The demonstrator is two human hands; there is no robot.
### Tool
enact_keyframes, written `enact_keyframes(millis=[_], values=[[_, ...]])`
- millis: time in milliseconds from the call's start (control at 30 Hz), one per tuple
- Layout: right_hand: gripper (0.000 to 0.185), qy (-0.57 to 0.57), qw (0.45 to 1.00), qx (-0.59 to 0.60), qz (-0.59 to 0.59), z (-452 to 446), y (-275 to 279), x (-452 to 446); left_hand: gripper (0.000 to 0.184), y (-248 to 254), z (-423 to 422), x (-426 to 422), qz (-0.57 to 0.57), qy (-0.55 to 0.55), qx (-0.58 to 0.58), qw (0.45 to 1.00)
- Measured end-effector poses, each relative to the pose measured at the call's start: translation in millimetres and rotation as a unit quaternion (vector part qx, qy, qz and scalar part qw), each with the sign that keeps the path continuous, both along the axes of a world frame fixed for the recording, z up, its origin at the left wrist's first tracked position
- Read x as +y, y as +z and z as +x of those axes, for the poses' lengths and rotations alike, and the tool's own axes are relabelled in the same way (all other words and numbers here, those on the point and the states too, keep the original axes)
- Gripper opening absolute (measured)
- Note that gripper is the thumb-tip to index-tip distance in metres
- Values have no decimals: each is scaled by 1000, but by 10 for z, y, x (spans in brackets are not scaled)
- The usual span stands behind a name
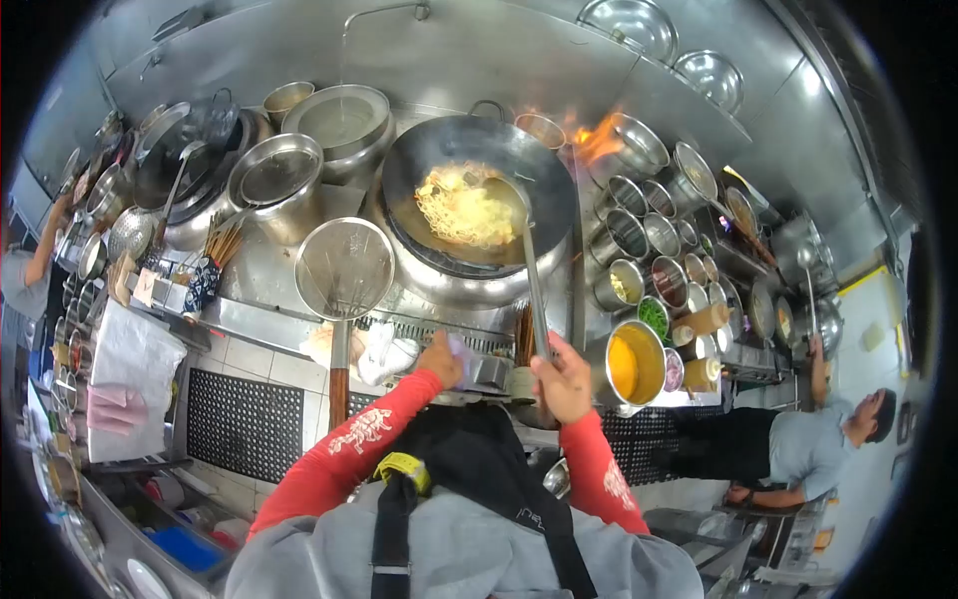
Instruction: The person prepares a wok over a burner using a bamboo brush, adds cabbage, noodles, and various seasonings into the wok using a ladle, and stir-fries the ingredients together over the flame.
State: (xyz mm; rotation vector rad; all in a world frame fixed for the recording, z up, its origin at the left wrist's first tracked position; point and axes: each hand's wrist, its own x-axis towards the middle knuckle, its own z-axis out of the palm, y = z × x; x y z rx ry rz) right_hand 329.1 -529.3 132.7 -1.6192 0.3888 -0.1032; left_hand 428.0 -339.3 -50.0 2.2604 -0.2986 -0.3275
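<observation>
My right hand (565, 381) is closed round the handle of a long metal ladle (533, 270). The ladle's bowl rests in a large black wok (414, 150), against a heap of yellow noodles (464, 210). At the front edge of the stove, my left hand (440, 361) is closed on a pale purple cloth (460, 351), partly hidden by the fingers. Left of it lies a crumpled white cloth (387, 354). A round wire strainer (344, 268) with a wooden handle lies across the stove's front edge.
Flames (597, 140) rise behind the wok, to the right. A pot of orange liquid (633, 364) stands right of my right hand, near several ingredient tins. Lidded pots (282, 178) stand left of the wok. Another person (808, 449) is at the far right; another's arm shows far left.
</observation>
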Motion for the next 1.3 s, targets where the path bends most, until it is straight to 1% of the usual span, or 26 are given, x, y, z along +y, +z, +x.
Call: enact_keyframes(millis=[33, 100, 133, 233, 267, 300, 333, 433, 467, 567, 600, 667, 700, 767, 800, 833, 867, 900, 967, 1000, 1033, 1100, 1167, 1233, 1267, 1300], values=[[59, 0, 1000, -21, -14, -4, -23, -38, 56, -26, -17, 11, -12, -8, -26, 1000], [59, -14, 998, -56, -36, -55, -158, -112, 63, -10, -38, 29, 28, -47, -7, 998], [59, -2, 985, -81, -155, 34, -325, -219, 66, 19, -21, 20, 49, -71, -2, 996], [60, -5, 922, -109, -372, 254, -323, -280, 66, 106, -9, -39, 48, -70, -1, 996], [57, -2, 972, -54, -228, 249, -172, -260, 66, 148, -10, -60, 57, -69, -27, 996], [55, 5, 997, -6, -76, 224, 107, -217, 65, 168, -32, -62, 64, -66, -55, 994], [52, 16, 996, 39, 79, 183, 288, -199, 65, 208, -42, -56, 70, -62, -81, 992], [53, 1, 994, 31, 104, -14, 338, -251, 63, 517, -24, -20, 99, -77, -107, 986], [54, 21, 999, 4, 43, -51, 275, -280, 56, 599, 13, 4, 95, -70, -141, 983], [56, -1, 994, -39, -105, -40, 152, -321, 44, 836, 264, -36, -10, -46, -254, 966], [58, -25, 986, -61, -150, 36, 127, -325, 41, 992, 301, -73, -30, -41, -312, 949], [57, -24, 992, -11, -123, 99, 16, -294, 35, 1393, 440, -198, -73, -28, -431, 899], [57, -24, 994, 11, -110, 124, 37, -245, 35, 1497, 527, -245, -73, -35, -449, 890], [56, -13, 1000, 2, -16, 20, 147, -140, 37, 1654, 685, -308, -70, -48, -481, 872], [56, -3, 1000, 8, 13, -41, 185, -149, 32, 1706, 756, -336, -45, -59, -483, 873], [56, 8, 999, 16, 42, -102, 190, -158, 28, 1679, 843, -354, -36, -100, -443, 890], [58, 4, 1000, 8, 9, -182, 110, -137, 25, 1594, 965, -376, -28, -140, -403, 904], [56, -17, 993, -71, -90, -236, -96, -169, 21, 1529, 1062, -378, -21, -178, -359, 916], [54, -52, 932, -226, -279, -379, -553, -311, 20, 1502, 1107, -373, 10, -180, -362, 915], [48, -30, 978, -140, -152, -534, -563, -368, 21, 1507, 1113, -360, 22, -180, -351, 919], [43, -7, 998, -50, -26, -678, -560, -431, 23, 1506, 1118, -365, 32, -179, -341, 922], [31, -65, 997, 8, -44, -1048, -772, -458, 23, 1447, 1116, -390, 26, -160, -373, 913], [21, -84, 994, 38, -63, -1409, -1131, -379, 22, 1446, 1128, -403, 13, -150, -390, 909], [18, -116, 984, 29, -129, -1674, -1688, -350, 22, 1413, 1156, -416, 3, -142, -405, 903], [16, -133, 978, 34, -158, -1841, -1843, -310, 22, 1404, 1142, -419, 5, -139, -405, 903], [15, -129, 969, 61, -200, -1862, -1713, -243, 23, 1401, 1117, -417, 8, -138, -407, 903]])
